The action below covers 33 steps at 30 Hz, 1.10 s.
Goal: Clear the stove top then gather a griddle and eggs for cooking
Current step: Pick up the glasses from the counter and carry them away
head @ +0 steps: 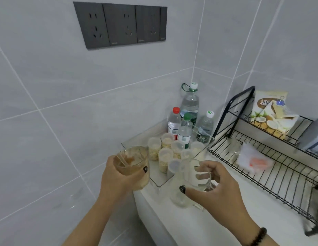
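At the worktop's left edge: we carry two glasses.
Left hand: wrapped round a dirty glass, held off the worktop edge.
Right hand: fingers curled on a clear glass by the tray of jars and bottles.
Right side: dish rack.
Progress: we judge clearing underway; stove, griddle and eggs not in view, still to fetch.
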### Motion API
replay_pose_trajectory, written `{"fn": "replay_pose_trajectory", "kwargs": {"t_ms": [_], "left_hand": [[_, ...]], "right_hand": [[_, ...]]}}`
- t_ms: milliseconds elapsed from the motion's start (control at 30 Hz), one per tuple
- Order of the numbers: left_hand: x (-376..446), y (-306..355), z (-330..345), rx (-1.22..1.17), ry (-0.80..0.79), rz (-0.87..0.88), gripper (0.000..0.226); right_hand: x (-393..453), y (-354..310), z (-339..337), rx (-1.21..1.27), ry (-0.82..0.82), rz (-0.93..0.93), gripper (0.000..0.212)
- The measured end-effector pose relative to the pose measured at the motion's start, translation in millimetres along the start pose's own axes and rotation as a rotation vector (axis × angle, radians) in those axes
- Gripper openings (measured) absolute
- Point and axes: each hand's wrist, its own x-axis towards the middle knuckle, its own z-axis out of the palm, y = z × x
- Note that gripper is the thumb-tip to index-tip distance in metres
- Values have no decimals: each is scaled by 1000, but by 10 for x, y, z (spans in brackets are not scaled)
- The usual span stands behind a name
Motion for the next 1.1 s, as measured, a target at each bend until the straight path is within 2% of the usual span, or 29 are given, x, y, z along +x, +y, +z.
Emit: {"fn": "replay_pose_trajectory", "kwargs": {"t_ms": [100, 267, 600, 767, 900, 1100], "left_hand": [[564, -4, 50, 48, -95, 36, 76], [1329, -36, 135, 200, -291, 149, 93], [2013, -175, 373, 690, -806, 296, 91], [2086, -260, 439, 901, -921, 379, 85], [2135, -365, 480, 1089, -952, 433, 74], [2174, -456, 533, 1247, -987, 528, 69]], "right_hand": [[289, -26, 204, 2, 62, 30, 60], [664, -89, 523, 23, 152, 69, 59], [983, -37, 1049, -41, 239, 175, 62], [990, 49, 1247, -166, 156, 204, 86], [1022, 115, 1360, -402, 17, 167, 76], [1188, 183, 1452, -619, -139, 239, 68]]}}
